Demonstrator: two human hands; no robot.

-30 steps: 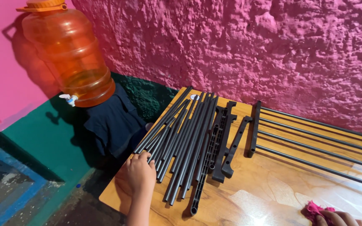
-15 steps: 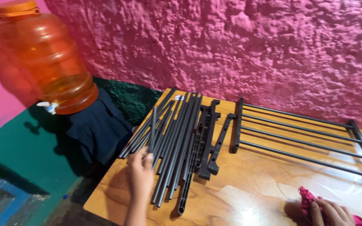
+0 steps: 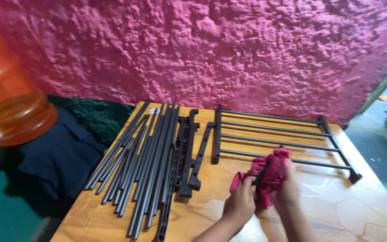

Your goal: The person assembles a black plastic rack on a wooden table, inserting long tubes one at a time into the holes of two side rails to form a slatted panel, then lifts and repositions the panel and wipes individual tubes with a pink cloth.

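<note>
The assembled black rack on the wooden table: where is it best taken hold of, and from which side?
Probably at the bare right end bar of the rack, from above on the right: that bar is thick and exposed, while both hands and the red cloth crowd the front rods.

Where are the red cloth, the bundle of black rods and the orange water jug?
Red cloth [image 3: 272, 172], head view, middle of the bunched fabric.
Black rods [image 3: 146, 161], head view, mid-length of the bundle.
Orange water jug [image 3: 10, 112], head view, lower body.
</note>
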